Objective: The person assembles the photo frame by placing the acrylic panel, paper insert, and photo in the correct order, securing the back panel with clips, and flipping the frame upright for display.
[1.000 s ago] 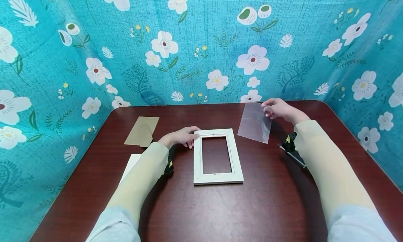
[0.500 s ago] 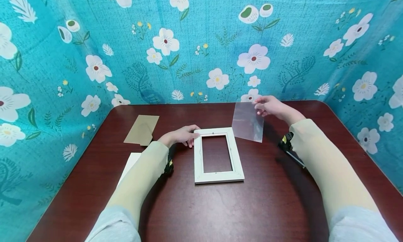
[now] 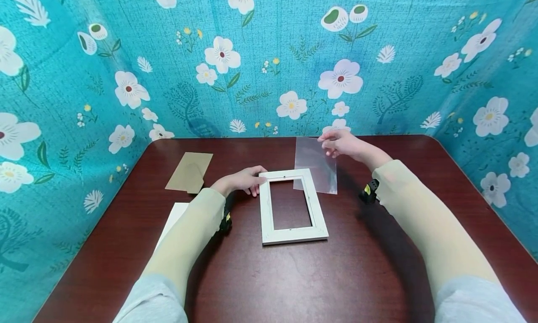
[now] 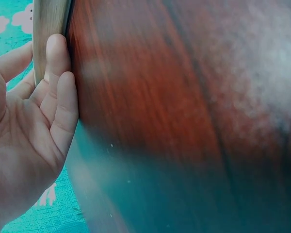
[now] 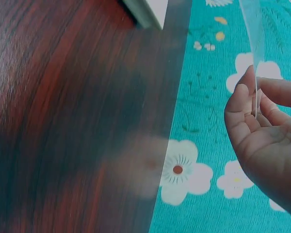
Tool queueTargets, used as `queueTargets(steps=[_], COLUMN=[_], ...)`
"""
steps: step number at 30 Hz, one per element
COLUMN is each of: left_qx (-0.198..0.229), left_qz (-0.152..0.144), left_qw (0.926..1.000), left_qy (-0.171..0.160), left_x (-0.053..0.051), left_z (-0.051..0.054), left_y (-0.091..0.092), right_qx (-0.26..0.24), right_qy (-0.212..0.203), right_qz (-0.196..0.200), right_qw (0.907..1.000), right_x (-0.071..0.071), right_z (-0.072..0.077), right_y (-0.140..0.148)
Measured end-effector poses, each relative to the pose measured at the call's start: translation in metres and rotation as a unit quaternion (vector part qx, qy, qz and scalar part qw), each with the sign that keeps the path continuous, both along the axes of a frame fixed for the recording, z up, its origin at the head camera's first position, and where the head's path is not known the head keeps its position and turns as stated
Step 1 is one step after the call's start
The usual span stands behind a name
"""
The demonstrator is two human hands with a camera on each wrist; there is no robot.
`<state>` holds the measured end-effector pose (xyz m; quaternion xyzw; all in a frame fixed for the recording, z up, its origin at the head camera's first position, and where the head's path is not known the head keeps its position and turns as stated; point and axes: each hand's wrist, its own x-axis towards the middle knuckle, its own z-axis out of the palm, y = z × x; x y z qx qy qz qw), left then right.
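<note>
A white picture frame (image 3: 294, 235) with an open middle lies on the dark wooden table. My left hand (image 3: 243, 180) grips its far left corner, with the thumb on top; in the left wrist view the fingers (image 4: 58, 53) bend against the frame's edge (image 4: 46, 24). Beyond the frame's far right side, my right hand (image 3: 345, 144) pinches a clear plastic sheet (image 3: 321, 166) by its upper right edge. In the right wrist view that sheet (image 5: 254, 34) appears nearly edge-on between thumb and fingers. The sheet's lower left part passes behind the frame in the head view.
A brown backing board (image 3: 191, 169) with a flap lies at the far left of the table (image 3: 290, 285). White paper (image 3: 175, 213) is partly covered by the left forearm. A flowered turquoise cloth (image 3: 252, 61) hangs behind the table's far edge.
My right hand has carried the clear sheet leftward, from right of the frame to its far right corner. The left hand has stayed on the frame, which has barely shifted.
</note>
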<state>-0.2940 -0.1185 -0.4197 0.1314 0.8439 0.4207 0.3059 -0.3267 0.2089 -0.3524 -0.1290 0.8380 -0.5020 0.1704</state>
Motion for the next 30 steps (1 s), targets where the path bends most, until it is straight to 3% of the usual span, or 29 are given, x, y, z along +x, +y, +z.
queueTargets(steps=[15, 21, 30], left_qx=[0.003, -0.002, -0.003], left_qz=[0.014, 0.014, 0.013], left_qw=[0.9999, 0.9999, 0.9999], left_qy=[-0.002, -0.002, -0.002], left_x=[0.001, 0.0, 0.0], left_z=[-0.003, -0.001, 0.002], left_y=[0.002, 0.002, 0.001], right_qx=[0.009, 0.006, 0.013], right_qy=[-0.014, -0.038, -0.035], right_qz=[0.041, 0.058, 0.097], right_qw=[0.999, 0.9976, 0.9946], right_x=[0.004, 0.01, 0.017], right_z=[-0.016, -0.02, -0.025], right_y=[-0.031, -0.047, -0.064])
